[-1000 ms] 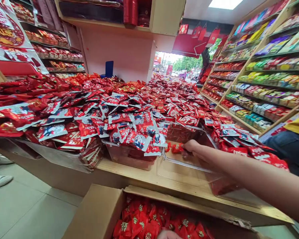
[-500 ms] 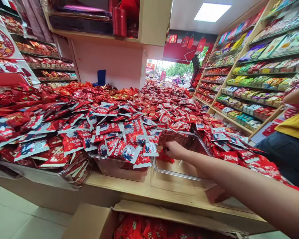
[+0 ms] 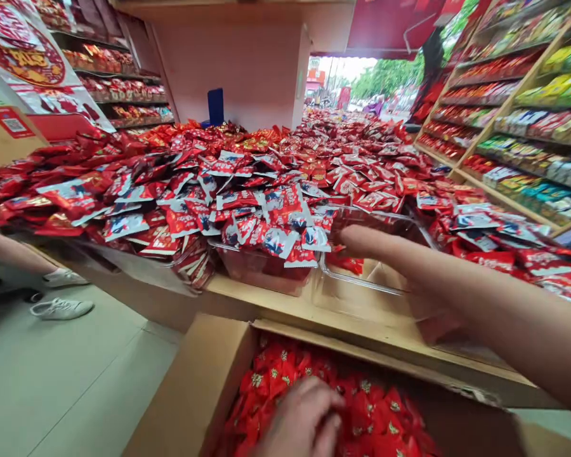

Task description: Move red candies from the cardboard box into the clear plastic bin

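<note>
Red packets (image 3: 385, 409), left hand (image 3: 307, 416) in box (image 3: 190, 387); right hand (image 3: 356, 240) seemingly inside clear tub (image 3: 361, 281).

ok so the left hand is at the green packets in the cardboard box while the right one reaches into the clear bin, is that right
Not quite: the head view shows that the packets are red. The left hand is at them in the cardboard box, and the right hand reaches into the clear bin.

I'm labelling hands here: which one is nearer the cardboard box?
Left. The left hand is in the cardboard box, at the red packets; the right hand is farther, up at the clear bin beyond it.
</note>
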`<state>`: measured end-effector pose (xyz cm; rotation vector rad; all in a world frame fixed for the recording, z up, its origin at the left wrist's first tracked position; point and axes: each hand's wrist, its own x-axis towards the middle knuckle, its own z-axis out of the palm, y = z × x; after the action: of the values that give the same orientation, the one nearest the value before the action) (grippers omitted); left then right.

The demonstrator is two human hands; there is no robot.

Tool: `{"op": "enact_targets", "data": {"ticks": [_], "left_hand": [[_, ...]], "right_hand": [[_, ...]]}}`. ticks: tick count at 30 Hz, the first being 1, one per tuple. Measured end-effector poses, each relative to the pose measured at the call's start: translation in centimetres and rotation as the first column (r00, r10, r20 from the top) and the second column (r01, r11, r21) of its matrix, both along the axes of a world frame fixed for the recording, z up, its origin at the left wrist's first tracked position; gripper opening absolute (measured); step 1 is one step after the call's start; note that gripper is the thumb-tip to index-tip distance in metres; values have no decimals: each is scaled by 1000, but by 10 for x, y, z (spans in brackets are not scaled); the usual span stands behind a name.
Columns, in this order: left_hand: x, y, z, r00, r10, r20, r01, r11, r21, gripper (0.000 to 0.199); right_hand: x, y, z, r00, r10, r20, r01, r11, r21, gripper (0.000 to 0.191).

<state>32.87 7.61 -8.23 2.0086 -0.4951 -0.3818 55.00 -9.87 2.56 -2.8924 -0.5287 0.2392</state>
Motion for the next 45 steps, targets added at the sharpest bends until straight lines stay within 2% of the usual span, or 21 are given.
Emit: {"op": "enact_targets", "data": {"ticks": [3,5,6,7,9,10,12,14,16,19,22,24,25,27,29,31,33,36,40,42,45], "left_hand": [[8,8,-7,983,125,131,-159,942,296,40],[9,11,-10,979,109,175,-174,892,417,46],[9,11,-12,978,79,192,-160,876,455,49],[9,11,-12,978,41,205,-137,867,480,51],[10,9,-14,979,-20,203,-82,874,478,49],[11,8,-15,981,-35,189,-57,887,458,46],[14,5,-17,987,-44,155,-22,916,400,40],[17,3,-21,991,-33,129,-15,936,352,34],[20,3,-24,994,-5,106,-28,952,304,29],[21,4,-24,992,104,73,-116,973,197,21],[19,3,-20,972,234,0,-234,972,39,14],[17,0,-15,959,271,-86,-278,957,-79,16],[15,-3,-12,954,273,-120,-288,949,-129,19],[12,-8,-6,939,272,-211,-322,911,-257,29],[8,-12,-1,899,255,-355,-394,826,-403,38],[4,-15,2,837,212,-504,-480,727,-491,37],[0,-17,2,796,176,-579,-517,694,-501,33],[-4,-20,-1,786,157,-599,-509,715,-480,27],[-7,-20,0,763,154,-628,-517,729,-450,18],[-6,-17,1,719,121,-684,-553,696,-458,19],[-2,-15,3,670,88,-737,-614,625,-483,22]], "right_hand": [[-42,-11,42,966,-30,258,34,999,-10,16],[-93,-18,55,869,-113,482,55,990,132,16],[-122,-21,52,837,-158,525,21,966,256,15],[-150,-23,42,834,-182,520,-28,929,369,15],[-199,-24,4,916,-125,380,-98,851,516,13],[-217,-24,-21,968,-42,247,-97,847,523,13],[-239,-20,-70,998,55,10,-53,867,496,22],[-246,-13,-108,984,93,-149,-14,887,462,39],[-244,-5,-129,968,127,-214,-19,894,448,51],[-238,4,-136,969,155,-192,-52,889,455,33],[-238,3,-133,983,99,-158,-3,857,515,17],[-239,-3,-128,988,20,-150,74,803,592,16],[-240,-7,-124,987,-36,-158,131,752,646,15],[-242,-14,-116,965,-129,-230,261,596,760,17],[-242,-17,-108,926,-150,-347,378,418,826,20],[-243,-14,-104,895,-111,-431,443,308,842,21],[-244,-8,-105,882,-53,-469,464,277,841,21],[-247,0,-110,894,11,-448,424,299,855,24],[-249,0,-112,906,16,-423,396,318,861,24],[-247,-4,-111,894,25,-448,424,279,862,26],[-244,-9,-110,869,-19,-495,492,158,856,29]]}}
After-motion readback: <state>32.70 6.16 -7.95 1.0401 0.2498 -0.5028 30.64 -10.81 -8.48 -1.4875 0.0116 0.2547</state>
